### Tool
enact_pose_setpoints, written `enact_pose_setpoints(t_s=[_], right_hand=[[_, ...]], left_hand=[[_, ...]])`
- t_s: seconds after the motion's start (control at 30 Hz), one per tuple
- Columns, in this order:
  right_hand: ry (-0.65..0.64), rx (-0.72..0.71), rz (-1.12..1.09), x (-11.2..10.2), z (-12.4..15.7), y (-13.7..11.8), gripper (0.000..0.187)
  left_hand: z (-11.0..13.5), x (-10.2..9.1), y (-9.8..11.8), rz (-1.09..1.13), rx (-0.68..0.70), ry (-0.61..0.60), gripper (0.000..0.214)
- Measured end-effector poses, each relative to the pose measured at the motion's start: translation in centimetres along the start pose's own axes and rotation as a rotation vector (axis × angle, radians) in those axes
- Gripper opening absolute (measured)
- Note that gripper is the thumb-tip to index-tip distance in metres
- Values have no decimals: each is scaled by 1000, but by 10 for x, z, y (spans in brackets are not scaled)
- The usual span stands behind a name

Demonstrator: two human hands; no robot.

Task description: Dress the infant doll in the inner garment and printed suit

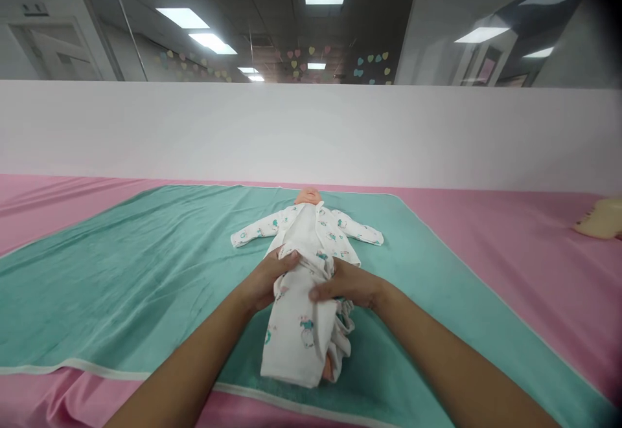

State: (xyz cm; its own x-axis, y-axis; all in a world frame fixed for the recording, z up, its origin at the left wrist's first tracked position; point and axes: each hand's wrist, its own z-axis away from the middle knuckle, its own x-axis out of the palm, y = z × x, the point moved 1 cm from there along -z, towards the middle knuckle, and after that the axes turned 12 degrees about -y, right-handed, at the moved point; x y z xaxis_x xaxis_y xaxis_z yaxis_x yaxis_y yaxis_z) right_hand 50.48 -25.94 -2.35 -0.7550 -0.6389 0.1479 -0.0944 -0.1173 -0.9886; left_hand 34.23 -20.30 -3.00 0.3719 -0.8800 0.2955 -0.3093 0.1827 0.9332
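A baby doll (308, 195) lies on its back, head away from me, on a green cloth. Its white printed jacket (335, 235) hangs open at the front over a white undershirt, with both sleeves spread out sideways. White printed trousers (294, 344) cover the legs, bunched up on the right side, where a bit of the doll's foot shows. My left hand (272, 276) grips the trousers' waist from the left, thumb on top. On the right, my right hand (343, 283) holds the waist fabric too, its thumb across the front and its other fingers hidden.
The green cloth (146, 272) is spread over a pink cover (510, 247). At the far right edge lies a pale yellow object (601, 219), partly cut off. A white low wall (311, 133) stands behind, with dark glass above it.
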Motion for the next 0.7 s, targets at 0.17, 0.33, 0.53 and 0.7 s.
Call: enact_pose_setpoints(t_s=[0.17, 0.33, 0.53, 0.7], right_hand=[[244, -212, -218, -7, -4, 15, 47], [96, -76, 20, -1, 0, 3, 44], [13, -2, 156, 5, 1, -3, 40], [205, -314, -195, -1, -6, 13, 31]], left_hand=[[4, 0, 9, -342, -173, -69, 34], [3, -3, 5, -154, -28, 97, 28], [2, -6, 2, 36, 67, 10, 45], [5, -2, 10, -287, -120, -64, 38]])
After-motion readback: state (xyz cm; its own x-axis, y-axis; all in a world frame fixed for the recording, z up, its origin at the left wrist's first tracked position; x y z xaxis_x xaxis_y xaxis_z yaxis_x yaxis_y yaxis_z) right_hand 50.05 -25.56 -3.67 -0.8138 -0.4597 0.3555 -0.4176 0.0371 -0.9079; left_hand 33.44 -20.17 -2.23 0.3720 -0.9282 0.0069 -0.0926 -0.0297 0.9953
